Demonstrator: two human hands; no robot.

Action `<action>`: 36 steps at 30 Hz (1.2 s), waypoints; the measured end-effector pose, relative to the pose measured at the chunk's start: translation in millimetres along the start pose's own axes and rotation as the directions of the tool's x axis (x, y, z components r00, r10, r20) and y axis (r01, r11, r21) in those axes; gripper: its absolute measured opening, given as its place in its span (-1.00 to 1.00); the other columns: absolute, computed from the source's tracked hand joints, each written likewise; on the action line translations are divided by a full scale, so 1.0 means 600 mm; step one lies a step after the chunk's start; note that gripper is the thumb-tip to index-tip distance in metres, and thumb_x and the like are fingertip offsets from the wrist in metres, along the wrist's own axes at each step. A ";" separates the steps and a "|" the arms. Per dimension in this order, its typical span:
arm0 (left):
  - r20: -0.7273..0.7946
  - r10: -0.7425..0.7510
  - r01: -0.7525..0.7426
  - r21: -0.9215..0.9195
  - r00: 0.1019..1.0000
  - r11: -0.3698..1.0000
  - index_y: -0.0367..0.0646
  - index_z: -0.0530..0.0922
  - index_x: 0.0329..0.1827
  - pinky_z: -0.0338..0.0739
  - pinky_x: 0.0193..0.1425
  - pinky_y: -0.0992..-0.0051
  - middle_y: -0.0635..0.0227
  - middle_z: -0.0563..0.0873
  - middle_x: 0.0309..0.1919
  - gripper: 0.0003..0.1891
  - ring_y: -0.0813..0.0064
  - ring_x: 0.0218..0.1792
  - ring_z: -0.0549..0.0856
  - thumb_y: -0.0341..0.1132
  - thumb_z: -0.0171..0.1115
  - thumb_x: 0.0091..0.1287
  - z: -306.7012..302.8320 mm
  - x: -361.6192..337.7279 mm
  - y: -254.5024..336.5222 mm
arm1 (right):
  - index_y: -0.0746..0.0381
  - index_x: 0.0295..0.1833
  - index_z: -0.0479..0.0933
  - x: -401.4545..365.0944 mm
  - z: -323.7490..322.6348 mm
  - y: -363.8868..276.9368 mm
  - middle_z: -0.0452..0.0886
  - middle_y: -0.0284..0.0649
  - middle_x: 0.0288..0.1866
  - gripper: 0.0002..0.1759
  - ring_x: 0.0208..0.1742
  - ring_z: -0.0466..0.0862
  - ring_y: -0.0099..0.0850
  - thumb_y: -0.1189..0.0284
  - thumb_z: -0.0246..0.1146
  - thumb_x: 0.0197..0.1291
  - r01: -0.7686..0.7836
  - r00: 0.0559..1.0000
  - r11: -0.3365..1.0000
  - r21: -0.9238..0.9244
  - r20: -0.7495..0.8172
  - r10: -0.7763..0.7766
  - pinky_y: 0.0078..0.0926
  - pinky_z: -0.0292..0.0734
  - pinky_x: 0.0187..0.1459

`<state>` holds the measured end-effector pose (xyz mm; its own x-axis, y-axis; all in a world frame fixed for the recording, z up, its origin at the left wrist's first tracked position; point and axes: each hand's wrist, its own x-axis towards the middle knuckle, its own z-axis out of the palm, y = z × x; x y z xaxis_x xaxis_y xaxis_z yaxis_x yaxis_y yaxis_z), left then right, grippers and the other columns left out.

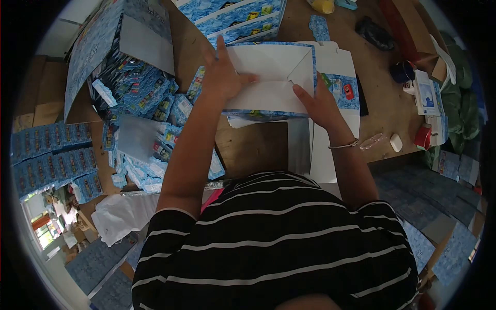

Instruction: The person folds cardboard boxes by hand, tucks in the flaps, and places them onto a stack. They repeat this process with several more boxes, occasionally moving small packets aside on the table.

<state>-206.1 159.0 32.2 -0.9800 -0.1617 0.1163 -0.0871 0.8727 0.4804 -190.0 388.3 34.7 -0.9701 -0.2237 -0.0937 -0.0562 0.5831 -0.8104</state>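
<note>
Head view: white-lined box (269, 95) over the surface (385, 111).
The left hand (222, 75) is splayed at its left end; the right hand (318, 102) grips its right side, where light, even pressure should prevent creasing.

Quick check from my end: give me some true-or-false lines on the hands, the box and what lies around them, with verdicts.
1. The left hand and right hand are both at the white-lined box. True.
2. A bracelet circles the left wrist. False: it is on the right wrist.
3. Blue packets are heaped left of the box. True.
4. The black bundle lies inside the box. False: it lies on the table, beyond the box and to its right.
5. The shirt is plain white. False: it is black with pale stripes.
</note>
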 end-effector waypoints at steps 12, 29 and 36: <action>0.318 -0.250 0.354 -0.331 0.915 0.875 -0.38 0.12 0.18 0.40 -0.02 0.44 -0.08 0.39 0.01 -0.08 0.17 0.05 0.43 0.08 0.32 -0.11 -0.030 -0.012 -0.026 | 0.61 0.19 -0.12 -0.065 0.012 -0.047 0.14 0.27 0.16 -0.03 0.20 0.21 -0.02 0.00 0.12 0.02 0.089 0.995 0.994 -0.055 -0.028 -0.091 -0.36 0.10 0.19; -0.406 0.570 -0.672 -0.172 0.714 0.720 -0.17 0.38 -0.06 0.24 0.16 0.27 0.06 0.36 0.09 -0.45 0.06 0.16 0.32 -0.52 0.36 -0.20 -0.160 -0.157 0.081 | 0.34 0.23 0.03 -0.097 -0.105 0.005 0.22 -0.11 0.19 -0.08 0.21 0.24 -0.26 -0.20 -0.04 -0.01 0.097 0.968 0.255 0.962 -0.032 -0.248 -0.28 0.14 0.17; -0.169 0.708 -0.718 0.002 0.686 0.696 -0.25 0.40 -0.04 0.25 0.16 0.27 0.05 0.30 0.11 -0.55 0.07 0.15 0.31 -0.43 0.23 -0.07 -0.055 -0.223 -0.023 | 0.43 0.17 0.13 -0.069 -0.041 0.053 0.26 -0.07 0.14 -0.45 0.13 0.30 -0.39 0.32 0.05 0.17 -0.079 0.937 0.804 0.590 -0.232 0.263 -0.50 0.25 0.10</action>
<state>-67.8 153.4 38.8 -0.7038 0.4290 0.5663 0.6425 0.7246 0.2495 -157.2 435.4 27.0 -0.9781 0.1249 -0.1663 0.1707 0.0255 -0.9850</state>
